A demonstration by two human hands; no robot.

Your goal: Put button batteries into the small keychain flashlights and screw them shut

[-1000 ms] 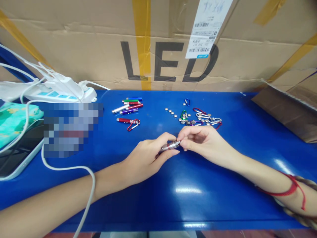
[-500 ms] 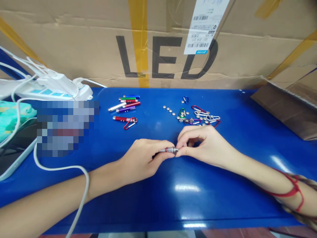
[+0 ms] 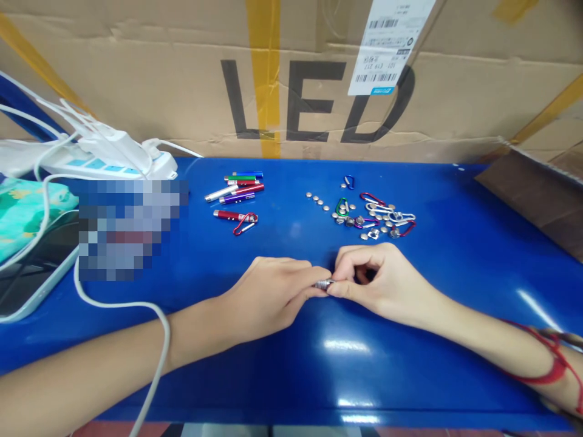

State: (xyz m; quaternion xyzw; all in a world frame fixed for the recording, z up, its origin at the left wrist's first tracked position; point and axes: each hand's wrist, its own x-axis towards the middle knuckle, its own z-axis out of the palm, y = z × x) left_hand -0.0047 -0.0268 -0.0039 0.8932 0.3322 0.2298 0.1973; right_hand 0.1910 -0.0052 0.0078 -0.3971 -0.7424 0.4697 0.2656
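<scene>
My left hand (image 3: 273, 294) is closed around a slim penlight (image 3: 324, 283). Only its silver ribbed end shows past the fingertips; the rest is hidden in the grip. Thumb and forefinger of my right hand (image 3: 385, 282) pinch at that end, on a small silver metal part mostly covered by the fingers. The two hands meet just above the blue table. Beyond them on the left lie several penlights in red, silver, purple, green and blue. The nearest, a red penlight (image 3: 228, 215), has a red carabiner (image 3: 246, 224) at its end.
Coloured carabiners (image 3: 373, 199) and small button cells (image 3: 317, 201) are scattered behind my right hand. A white power strip (image 3: 118, 161) with cables stands at the left, near a phone (image 3: 40, 267). One white cable (image 3: 161, 340) crosses my left forearm. A large cardboard box (image 3: 182, 79) closes off the back.
The view has shifted slightly. The fingers of my left hand now cover more of the penlight's body, and my right fingers still pinch at its end.
</scene>
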